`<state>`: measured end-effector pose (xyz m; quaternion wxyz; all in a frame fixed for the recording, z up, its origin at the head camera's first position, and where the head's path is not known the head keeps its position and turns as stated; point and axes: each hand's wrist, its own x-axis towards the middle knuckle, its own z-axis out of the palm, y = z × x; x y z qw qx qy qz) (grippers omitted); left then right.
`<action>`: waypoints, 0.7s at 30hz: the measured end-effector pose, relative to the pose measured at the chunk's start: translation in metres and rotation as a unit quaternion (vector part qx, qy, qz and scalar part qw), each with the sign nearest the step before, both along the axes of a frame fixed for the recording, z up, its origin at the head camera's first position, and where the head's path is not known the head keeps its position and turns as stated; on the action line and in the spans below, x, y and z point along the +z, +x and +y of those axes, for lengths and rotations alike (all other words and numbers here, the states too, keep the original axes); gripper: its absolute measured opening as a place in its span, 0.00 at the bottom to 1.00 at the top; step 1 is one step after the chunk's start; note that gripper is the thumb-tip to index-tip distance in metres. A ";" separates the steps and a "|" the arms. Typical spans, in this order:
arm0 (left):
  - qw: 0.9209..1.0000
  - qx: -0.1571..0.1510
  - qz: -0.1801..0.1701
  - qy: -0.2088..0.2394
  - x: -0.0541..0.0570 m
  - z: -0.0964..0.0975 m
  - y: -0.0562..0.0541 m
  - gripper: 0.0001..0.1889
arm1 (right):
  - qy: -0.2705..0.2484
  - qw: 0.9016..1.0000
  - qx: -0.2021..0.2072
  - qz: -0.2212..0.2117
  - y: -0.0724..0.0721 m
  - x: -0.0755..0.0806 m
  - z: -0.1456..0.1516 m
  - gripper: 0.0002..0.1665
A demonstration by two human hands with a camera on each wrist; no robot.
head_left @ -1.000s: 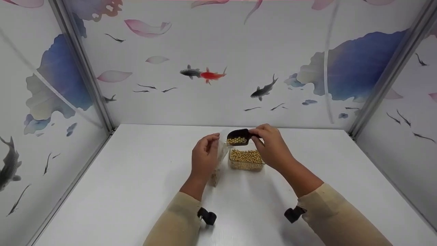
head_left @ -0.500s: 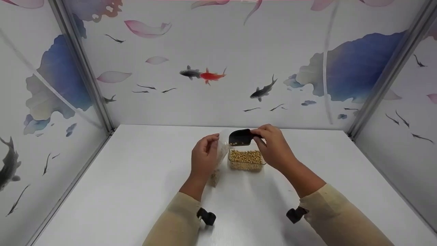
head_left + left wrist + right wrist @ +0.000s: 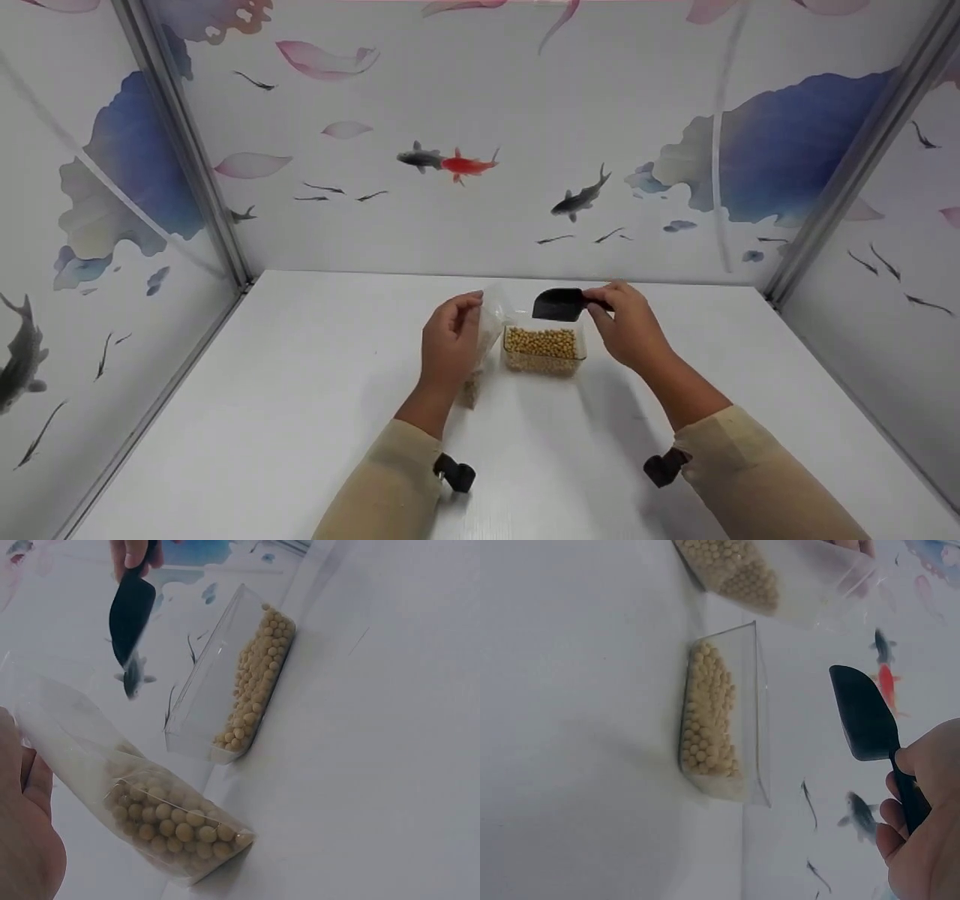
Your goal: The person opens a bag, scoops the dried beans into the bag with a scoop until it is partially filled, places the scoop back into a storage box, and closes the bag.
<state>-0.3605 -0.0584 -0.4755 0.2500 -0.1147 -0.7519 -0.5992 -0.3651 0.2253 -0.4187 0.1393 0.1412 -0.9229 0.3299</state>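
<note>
My left hand (image 3: 450,337) pinches the upper edge of a clear plastic bag (image 3: 82,727), which stands upright on the table with soybeans (image 3: 169,821) in its bottom. The bag's mouth gapes at the top. By its handle my right hand (image 3: 634,326) grips a black scoop (image 3: 559,304), held above and behind a clear rectangular container (image 3: 544,365). No beans show in the scoop. Soybeans (image 3: 709,720) fill the lower part of the container, which sits just right of the bag. In the right wrist view, fingers and thumb wrap the scoop handle (image 3: 909,799).
A white table (image 3: 315,420) carries the bag and container. Behind it rises a white back wall (image 3: 375,232) printed with fish and petals. Similar side panels meet it at metal posts (image 3: 184,150). Each sleeve bears a black wrist camera (image 3: 455,474).
The scoop held soybeans at the bag's mouth, then emptied as it tilted. My right hand has since drawn it right, away from the bag, over the container. My left hand stays put.
</note>
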 end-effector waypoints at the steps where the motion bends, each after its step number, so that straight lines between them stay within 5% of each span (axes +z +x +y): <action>1: 1.000 0.001 0.000 -0.001 0.000 0.000 0.000 0.10 | 0.002 1.000 -0.003 -0.004 -0.002 -0.003 0.002 0.19; 13: 1.000 -0.005 -0.007 -0.008 0.000 -0.001 0.003 0.11 | 0.044 0.998 -0.031 -0.045 -0.011 -0.024 0.007 0.20; 21: 1.000 -0.001 -0.013 -0.007 0.000 0.000 0.002 0.11 | 0.122 0.991 -0.053 -0.027 -0.011 -0.026 -0.002 0.17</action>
